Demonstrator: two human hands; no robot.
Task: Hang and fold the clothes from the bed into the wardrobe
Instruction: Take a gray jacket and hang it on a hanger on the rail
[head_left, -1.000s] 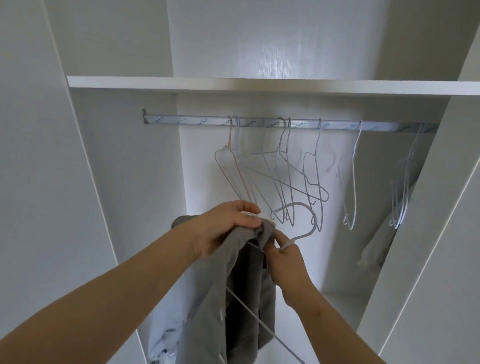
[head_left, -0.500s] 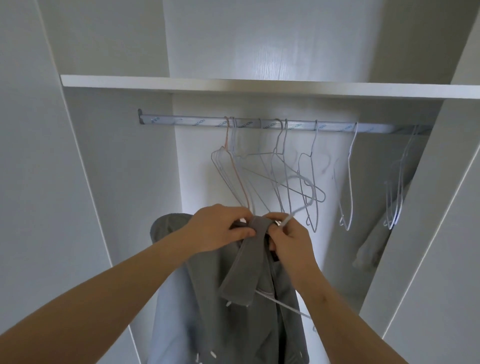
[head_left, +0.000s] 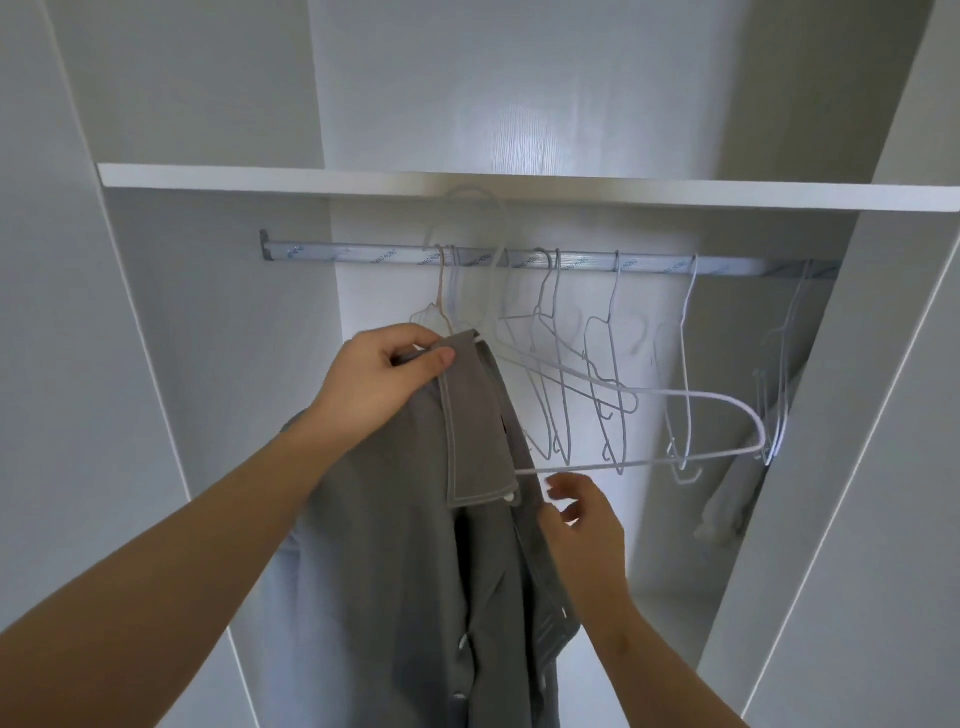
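Observation:
A grey buttoned shirt (head_left: 395, 561) hangs from my left hand (head_left: 387, 376), which grips its collar together with the neck of a white wire hanger (head_left: 691, 400). The hanger's left arm is inside the shirt; its right arm sticks out bare to the right, and its hook rises blurred in front of the shelf edge, near the rail (head_left: 519, 260). My right hand (head_left: 582, 514) is lower, beside the shirt's open front edge just under the hanger's bottom wire, fingers loosely spread and holding nothing.
Several empty wire hangers (head_left: 605, 374) hang along the wardrobe rail, more at the far right (head_left: 784, 364) with a pale garment (head_left: 737, 488) below them. A white shelf (head_left: 519, 187) runs just above the rail. Wardrobe side panels stand close on both sides.
My left hand has lifted the shirt and hanger up toward the rail. My right hand has let go of the hanger neck and dropped to the shirt's front edge.

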